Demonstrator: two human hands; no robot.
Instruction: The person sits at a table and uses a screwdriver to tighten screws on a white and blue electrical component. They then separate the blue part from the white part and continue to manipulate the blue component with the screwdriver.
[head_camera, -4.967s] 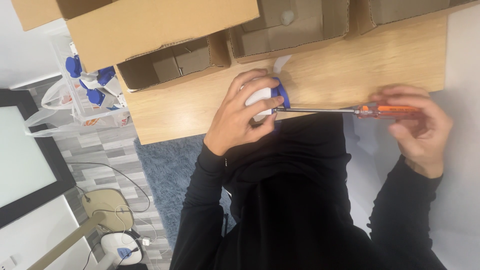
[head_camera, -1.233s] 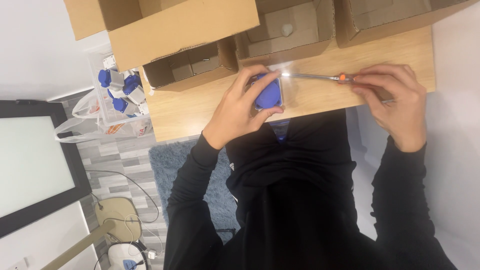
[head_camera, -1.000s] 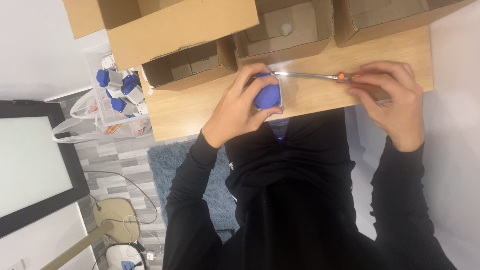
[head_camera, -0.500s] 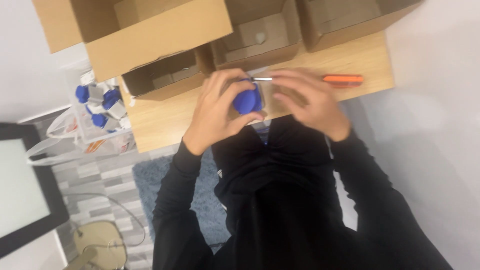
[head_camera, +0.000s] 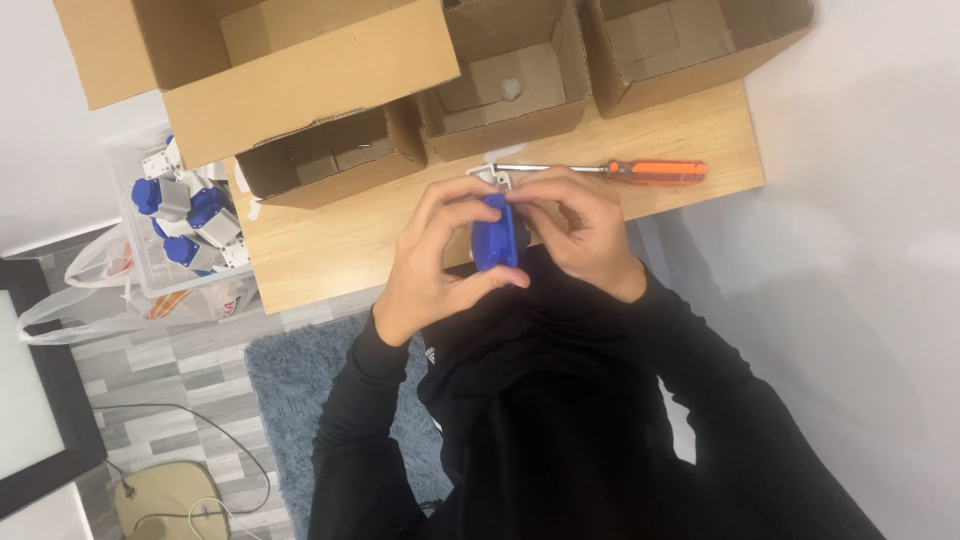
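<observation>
Both hands hold a blue and white plastic plug-like part (head_camera: 495, 232) over the near edge of a wooden table (head_camera: 330, 240). My left hand (head_camera: 435, 262) cups it from the left and below. My right hand (head_camera: 577, 232) grips it from the right, fingers over its top. An orange-handled screwdriver (head_camera: 620, 171) lies on the table just beyond my right hand, not touched by either hand.
Open cardboard boxes (head_camera: 300, 90) line the far side of the table; one (head_camera: 510, 70) holds a small grey part. A clear bin of several blue and white parts (head_camera: 185, 220) stands left of the table. A blue rug (head_camera: 290, 400) covers the floor.
My right hand put the screwdriver down on the table and came over to the blue part. Both hands now hold it; the view has shifted.
</observation>
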